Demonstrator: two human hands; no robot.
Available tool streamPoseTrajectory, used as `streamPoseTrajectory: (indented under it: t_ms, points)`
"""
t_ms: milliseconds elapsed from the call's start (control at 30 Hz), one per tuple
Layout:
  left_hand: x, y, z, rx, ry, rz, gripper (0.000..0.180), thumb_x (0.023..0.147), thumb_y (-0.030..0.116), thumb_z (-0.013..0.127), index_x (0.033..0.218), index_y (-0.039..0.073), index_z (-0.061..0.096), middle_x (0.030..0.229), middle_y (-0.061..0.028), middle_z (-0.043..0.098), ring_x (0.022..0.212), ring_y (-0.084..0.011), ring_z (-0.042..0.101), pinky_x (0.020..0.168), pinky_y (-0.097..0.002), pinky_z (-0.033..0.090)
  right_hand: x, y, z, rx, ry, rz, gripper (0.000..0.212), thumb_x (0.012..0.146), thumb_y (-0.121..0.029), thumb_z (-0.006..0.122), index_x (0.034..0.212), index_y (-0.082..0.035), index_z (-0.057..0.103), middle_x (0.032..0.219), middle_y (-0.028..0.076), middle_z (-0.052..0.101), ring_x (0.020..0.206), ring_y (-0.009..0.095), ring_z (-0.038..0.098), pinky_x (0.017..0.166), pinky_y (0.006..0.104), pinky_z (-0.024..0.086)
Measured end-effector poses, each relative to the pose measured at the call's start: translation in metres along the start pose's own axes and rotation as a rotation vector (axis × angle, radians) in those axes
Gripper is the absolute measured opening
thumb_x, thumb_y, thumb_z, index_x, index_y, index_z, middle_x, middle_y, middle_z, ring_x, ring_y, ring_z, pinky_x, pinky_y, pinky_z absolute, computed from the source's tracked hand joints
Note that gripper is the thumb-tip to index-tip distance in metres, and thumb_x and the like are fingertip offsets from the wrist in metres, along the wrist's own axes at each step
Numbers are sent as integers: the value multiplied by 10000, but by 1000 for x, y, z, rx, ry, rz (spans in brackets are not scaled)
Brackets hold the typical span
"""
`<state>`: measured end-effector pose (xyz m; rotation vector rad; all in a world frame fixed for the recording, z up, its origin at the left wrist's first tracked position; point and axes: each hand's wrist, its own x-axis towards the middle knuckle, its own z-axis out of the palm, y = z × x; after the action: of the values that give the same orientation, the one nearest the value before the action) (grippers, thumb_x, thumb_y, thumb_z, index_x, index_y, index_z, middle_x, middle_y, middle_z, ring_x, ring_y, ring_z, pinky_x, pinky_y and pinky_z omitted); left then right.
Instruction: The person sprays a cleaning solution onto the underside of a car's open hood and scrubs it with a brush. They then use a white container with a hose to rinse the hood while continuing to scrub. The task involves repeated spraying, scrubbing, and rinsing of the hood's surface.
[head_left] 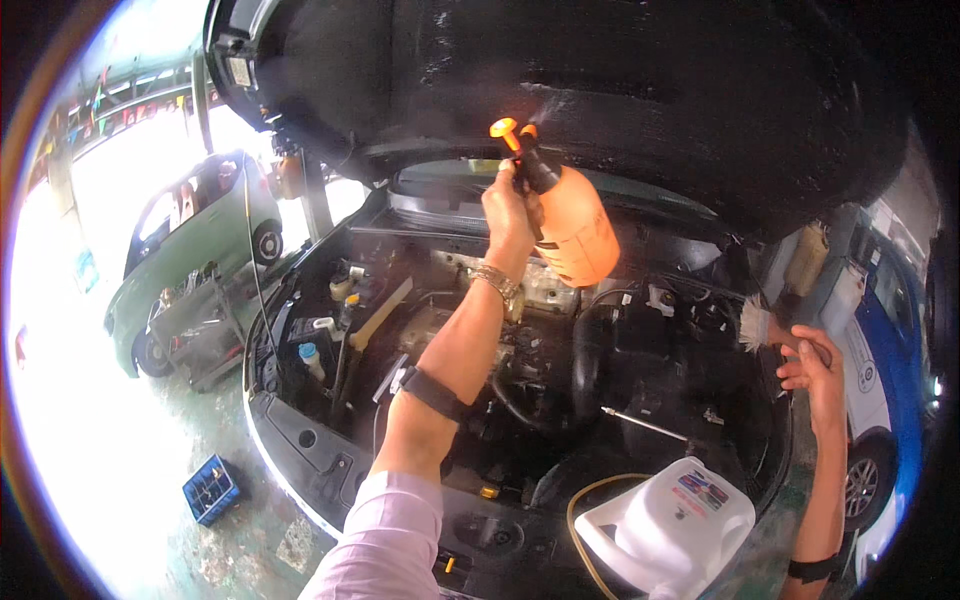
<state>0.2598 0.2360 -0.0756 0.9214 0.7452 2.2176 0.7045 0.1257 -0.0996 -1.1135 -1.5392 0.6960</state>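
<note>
My left hand is wrapped round the neck of an orange pump spray bottle with a black head and orange knob. The bottle is tilted, raised above the engine bay under the open hood. A faint mist shows by its nozzle, close to the hood's underside. On the right, my right hand grips the handle of a brush with pale, splayed bristles pointing left. The brush is held over the right side of the engine bay.
A white plastic jug sits on the car's front edge beside a thin yellowish hose. A metal rod lies across the bay. A blue crate stands on the floor, left. Cars are parked on both sides.
</note>
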Motion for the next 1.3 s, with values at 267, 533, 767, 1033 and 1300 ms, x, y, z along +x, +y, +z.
streamPoseTrajectory:
  t_ms: [267,533,767,1033,1300]
  points:
    - [43,47,-95,91,149,60,427,929,395,481,628,92,477,486,3,423,369,-111,388,353,-275,290,1,-17,38,-5,-27,-9,300,926,-255,564,1145,-52,589,953,128,638,649,156,644,569,252,508]
    - [92,87,-151,178,223,230,426,951,437,400,661,129,447,463,17,369,344,-115,321,342,-280,231,-3,-32,79,-52,-57,26,313,928,-258,560,1155,-44,583,953,132,639,654,152,648,575,251,513]
    - [101,97,-171,225,303,204,433,957,420,394,643,125,434,454,2,368,341,-133,361,340,-291,259,-10,-45,90,-37,-58,1,321,932,-251,550,1160,-27,573,950,126,640,656,149,649,575,253,518]
    - [85,103,-165,190,203,213,413,958,367,446,630,118,426,447,-2,375,324,-127,340,324,-284,241,-11,-54,95,-45,-57,-18,324,924,-246,559,1156,-19,570,948,125,638,662,158,651,572,251,515]
    - [73,153,-113,47,73,285,394,943,394,469,693,88,467,492,-15,411,365,-137,366,357,-288,280,-11,-55,97,7,-87,-58,312,928,-238,553,1149,-19,572,951,138,636,661,158,649,573,251,510]
